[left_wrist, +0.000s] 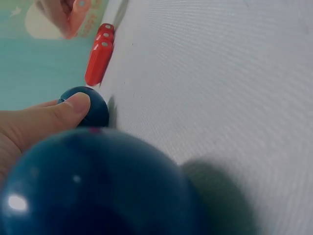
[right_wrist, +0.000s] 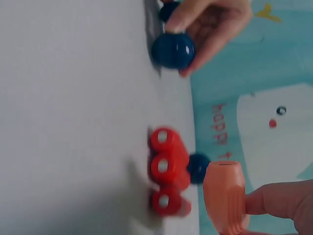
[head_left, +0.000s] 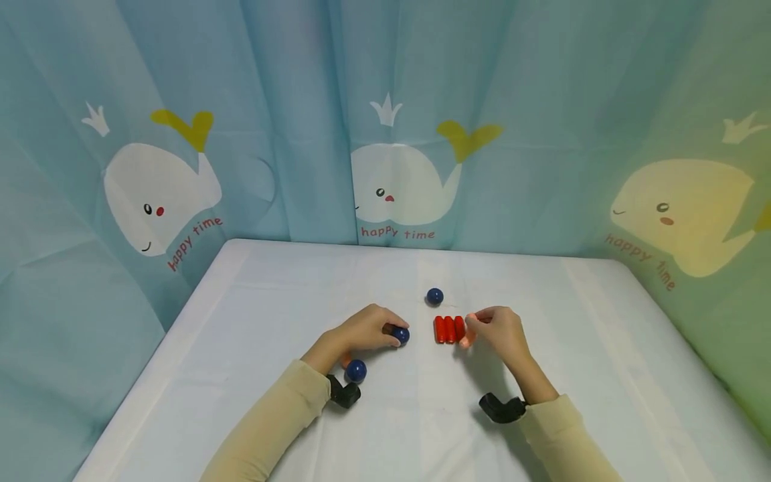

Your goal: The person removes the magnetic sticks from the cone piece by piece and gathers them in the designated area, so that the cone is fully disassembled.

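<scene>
My left hand [head_left: 367, 328] grips a glossy blue ball [head_left: 400, 335] at the table's middle; in the left wrist view the thumb lies across this ball [left_wrist: 98, 110]. My right hand [head_left: 504, 333] pinches a peach-orange barrel-shaped piece [head_left: 466, 340], seen larger as a ribbed orange piece [right_wrist: 225, 196] in the right wrist view. Just left of it, three red cylinders [head_left: 448, 330] lie side by side, their pale-centred ends showing in the wrist views. Whether the orange piece touches the nearest red cylinder, I cannot tell.
Another blue ball [head_left: 435, 296] sits behind the red cylinders. A third blue ball [head_left: 356, 371] lies beside my left wrist, with an orange piece [head_left: 346, 360] partly hidden there. A white-covered table [head_left: 253, 301] meets a whale-printed curtain [head_left: 313, 134] behind.
</scene>
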A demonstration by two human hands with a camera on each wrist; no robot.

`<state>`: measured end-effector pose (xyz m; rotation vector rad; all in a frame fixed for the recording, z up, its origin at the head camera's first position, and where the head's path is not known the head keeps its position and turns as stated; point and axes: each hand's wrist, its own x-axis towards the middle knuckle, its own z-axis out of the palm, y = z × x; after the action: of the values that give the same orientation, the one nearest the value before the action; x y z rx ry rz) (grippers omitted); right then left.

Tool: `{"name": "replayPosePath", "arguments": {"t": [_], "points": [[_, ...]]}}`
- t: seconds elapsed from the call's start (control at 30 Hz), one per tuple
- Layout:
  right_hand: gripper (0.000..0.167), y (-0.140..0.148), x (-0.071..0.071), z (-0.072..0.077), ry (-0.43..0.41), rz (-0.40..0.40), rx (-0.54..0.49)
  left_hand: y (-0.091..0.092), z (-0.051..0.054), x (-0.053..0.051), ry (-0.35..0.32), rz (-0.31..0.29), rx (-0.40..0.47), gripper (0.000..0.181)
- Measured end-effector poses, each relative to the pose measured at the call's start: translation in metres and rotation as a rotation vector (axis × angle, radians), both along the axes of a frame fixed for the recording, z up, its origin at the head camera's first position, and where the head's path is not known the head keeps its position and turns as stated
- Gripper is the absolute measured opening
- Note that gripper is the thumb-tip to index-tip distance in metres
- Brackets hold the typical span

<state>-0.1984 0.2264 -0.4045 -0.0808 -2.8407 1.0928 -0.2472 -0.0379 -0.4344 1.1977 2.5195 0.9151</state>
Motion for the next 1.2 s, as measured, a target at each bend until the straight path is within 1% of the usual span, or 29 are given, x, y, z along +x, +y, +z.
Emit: {"name": "replayPosePath", "arguments": {"t": [0.13, 0.23, 0.37, 0.53, 0.63, 0.87, 1.07, 1.2], "points": [[0.027, 0.013, -0.005, -0.003, -0.031, 0.004, 0.033, 0.000, 0.002, 0.001, -0.009, -0.002, -0.003, 0.034], [0.027, 0.019, -0.009, -0.006, -0.074, 0.014, 0.062, 0.000, 0.002, 0.002, -0.007, -0.007, -0.003, 0.034], [0.026, 0.025, -0.015, -0.012, -0.128, 0.049, 0.104, 0.000, 0.001, 0.002, -0.002, -0.006, -0.004, 0.034], [0.026, 0.028, -0.022, -0.015, -0.153, 0.071, 0.131, 0.001, 0.000, 0.002, -0.015, 0.000, -0.011, 0.033], [0.025, 0.027, -0.025, -0.017, -0.147, 0.063, 0.131, 0.001, 0.000, 0.001, -0.021, 0.002, -0.009, 0.033], [0.024, 0.024, -0.033, -0.021, -0.088, 0.052, 0.100, 0.001, 0.000, 0.001, -0.027, 0.003, -0.005, 0.033], [0.025, 0.022, -0.033, -0.021, -0.076, 0.030, 0.093, 0.002, 0.000, 0.001, -0.030, 0.015, -0.012, 0.033], [0.026, 0.019, -0.032, -0.020, -0.084, 0.022, 0.093, 0.002, 0.001, 0.001, -0.031, 0.019, -0.017, 0.033]]}}
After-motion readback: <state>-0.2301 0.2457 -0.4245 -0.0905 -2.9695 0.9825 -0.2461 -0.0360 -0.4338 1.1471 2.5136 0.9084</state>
